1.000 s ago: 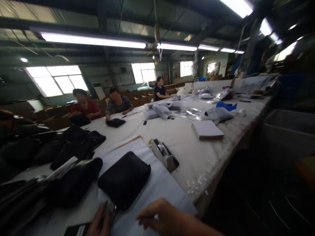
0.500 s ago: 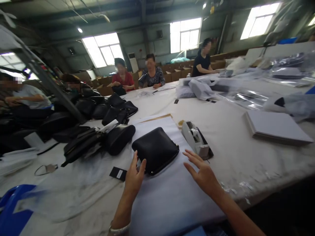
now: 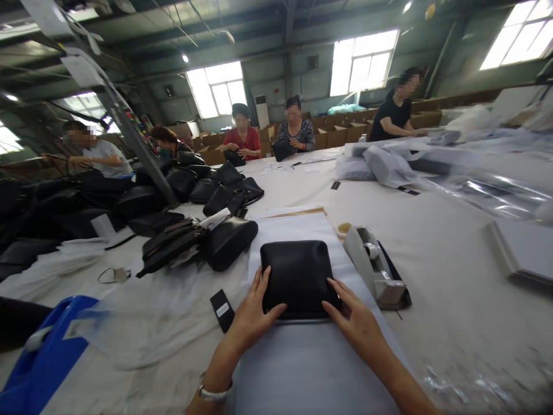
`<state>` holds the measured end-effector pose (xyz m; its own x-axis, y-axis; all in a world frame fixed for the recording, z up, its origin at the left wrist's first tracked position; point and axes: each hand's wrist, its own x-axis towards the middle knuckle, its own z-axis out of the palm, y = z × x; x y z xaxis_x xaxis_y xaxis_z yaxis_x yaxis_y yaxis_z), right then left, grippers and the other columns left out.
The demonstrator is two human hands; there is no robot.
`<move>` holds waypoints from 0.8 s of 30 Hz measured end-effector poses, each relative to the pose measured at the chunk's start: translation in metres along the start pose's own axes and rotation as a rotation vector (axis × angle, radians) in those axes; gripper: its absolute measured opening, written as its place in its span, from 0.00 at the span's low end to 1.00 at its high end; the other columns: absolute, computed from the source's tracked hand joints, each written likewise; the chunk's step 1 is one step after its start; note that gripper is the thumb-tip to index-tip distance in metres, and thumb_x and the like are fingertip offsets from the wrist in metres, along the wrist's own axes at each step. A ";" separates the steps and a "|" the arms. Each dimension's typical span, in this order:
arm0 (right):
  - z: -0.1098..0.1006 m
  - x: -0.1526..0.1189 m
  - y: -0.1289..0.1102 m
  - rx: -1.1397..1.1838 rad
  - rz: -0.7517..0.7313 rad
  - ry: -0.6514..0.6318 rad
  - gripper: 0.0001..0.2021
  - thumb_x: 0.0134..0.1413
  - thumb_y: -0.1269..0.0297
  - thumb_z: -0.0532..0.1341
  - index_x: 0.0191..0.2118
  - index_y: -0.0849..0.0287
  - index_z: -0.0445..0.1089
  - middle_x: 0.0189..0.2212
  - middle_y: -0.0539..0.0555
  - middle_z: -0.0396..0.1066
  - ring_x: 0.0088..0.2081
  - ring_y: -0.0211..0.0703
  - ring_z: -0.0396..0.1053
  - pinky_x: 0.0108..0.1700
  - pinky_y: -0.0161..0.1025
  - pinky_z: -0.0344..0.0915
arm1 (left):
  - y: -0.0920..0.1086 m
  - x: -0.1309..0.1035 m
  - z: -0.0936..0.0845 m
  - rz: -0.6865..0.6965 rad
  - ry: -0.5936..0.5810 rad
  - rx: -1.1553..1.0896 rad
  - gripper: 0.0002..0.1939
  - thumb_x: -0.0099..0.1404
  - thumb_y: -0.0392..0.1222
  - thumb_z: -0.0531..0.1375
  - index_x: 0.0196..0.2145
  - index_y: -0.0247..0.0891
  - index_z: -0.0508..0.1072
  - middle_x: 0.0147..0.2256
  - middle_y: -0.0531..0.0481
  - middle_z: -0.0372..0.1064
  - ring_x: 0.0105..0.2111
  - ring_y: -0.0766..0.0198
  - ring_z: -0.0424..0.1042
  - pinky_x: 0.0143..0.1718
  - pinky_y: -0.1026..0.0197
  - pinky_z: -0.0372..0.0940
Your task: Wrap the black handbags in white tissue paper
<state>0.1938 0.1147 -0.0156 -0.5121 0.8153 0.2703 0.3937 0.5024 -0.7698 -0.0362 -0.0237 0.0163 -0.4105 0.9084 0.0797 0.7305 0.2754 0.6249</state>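
We grip a black bag (image 3: 298, 276) between our left hand (image 3: 253, 314) and right hand (image 3: 356, 320), fingers along its two sides, thumbs on its near part; it lies on white sheets (image 3: 298, 369) spread over the long pale table (image 3: 449, 248). Just right of it we have a tape dispenser (image 3: 375, 268), leftward a heap of dark bags (image 3: 231, 242), and across from us co-workers (image 3: 248, 138), cartons (image 3: 337, 137) and bright windows (image 3: 365, 60) in a greenish wall (image 3: 263, 69)

There are two hands (image 3: 254, 311) (image 3: 362, 323), one black bag (image 3: 298, 276) between them, one grey tape dispenser (image 3: 372, 268) and five co-workers (image 3: 110, 158) (image 3: 165, 137) (image 3: 245, 139) (image 3: 306, 132) (image 3: 391, 118).
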 end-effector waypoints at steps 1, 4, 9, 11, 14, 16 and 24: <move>0.000 -0.002 0.001 0.002 0.005 -0.004 0.27 0.58 0.52 0.61 0.61 0.53 0.65 0.61 0.59 0.64 0.60 0.55 0.64 0.55 0.50 0.70 | 0.001 -0.003 0.000 -0.017 -0.008 0.018 0.45 0.63 0.52 0.62 0.70 0.50 0.41 0.71 0.44 0.34 0.65 0.48 0.54 0.61 0.47 0.60; -0.004 -0.003 -0.002 -0.006 -0.002 -0.046 0.26 0.59 0.55 0.61 0.62 0.53 0.64 0.62 0.59 0.63 0.61 0.54 0.63 0.57 0.50 0.69 | 0.000 -0.006 0.002 -0.061 -0.010 0.069 0.45 0.63 0.55 0.61 0.69 0.53 0.41 0.70 0.43 0.38 0.63 0.44 0.58 0.57 0.45 0.64; -0.034 -0.017 -0.015 -0.123 -0.120 -0.031 0.21 0.61 0.63 0.60 0.60 0.50 0.66 0.62 0.55 0.62 0.60 0.49 0.64 0.62 0.50 0.63 | -0.012 -0.008 0.005 -0.032 -0.002 0.073 0.40 0.67 0.59 0.55 0.70 0.48 0.41 0.70 0.41 0.42 0.66 0.46 0.52 0.60 0.43 0.59; -0.050 -0.027 -0.017 -0.183 -0.173 0.047 0.17 0.63 0.65 0.58 0.57 0.49 0.69 0.59 0.53 0.66 0.60 0.48 0.64 0.63 0.49 0.63 | -0.013 -0.007 0.004 0.001 0.041 0.085 0.38 0.68 0.59 0.53 0.69 0.47 0.44 0.70 0.42 0.41 0.67 0.47 0.50 0.62 0.42 0.56; -0.067 -0.040 -0.016 -0.259 -0.216 0.178 0.15 0.64 0.67 0.58 0.53 0.49 0.71 0.55 0.53 0.71 0.56 0.47 0.68 0.60 0.48 0.66 | -0.001 0.000 0.001 0.117 0.160 0.115 0.34 0.69 0.58 0.54 0.68 0.47 0.52 0.70 0.43 0.42 0.67 0.48 0.48 0.64 0.42 0.54; -0.072 -0.040 -0.015 -0.290 -0.253 0.223 0.15 0.64 0.68 0.58 0.53 0.49 0.71 0.53 0.53 0.72 0.55 0.47 0.69 0.59 0.49 0.67 | 0.014 0.010 0.001 0.236 0.222 0.125 0.32 0.69 0.56 0.54 0.66 0.45 0.55 0.69 0.44 0.44 0.68 0.48 0.46 0.65 0.42 0.52; -0.082 0.008 -0.063 -0.252 -0.609 -0.045 0.20 0.65 0.69 0.57 0.61 0.50 0.65 0.58 0.53 0.69 0.60 0.46 0.64 0.60 0.49 0.66 | 0.045 0.045 0.032 0.397 0.229 0.339 0.27 0.69 0.52 0.55 0.63 0.45 0.63 0.67 0.44 0.50 0.68 0.45 0.46 0.66 0.35 0.42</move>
<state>0.2271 0.1130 0.0827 -0.7291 0.3540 0.5857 0.1877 0.9264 -0.3263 -0.0045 0.0399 0.0226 -0.1487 0.8819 0.4474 0.9717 0.0464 0.2314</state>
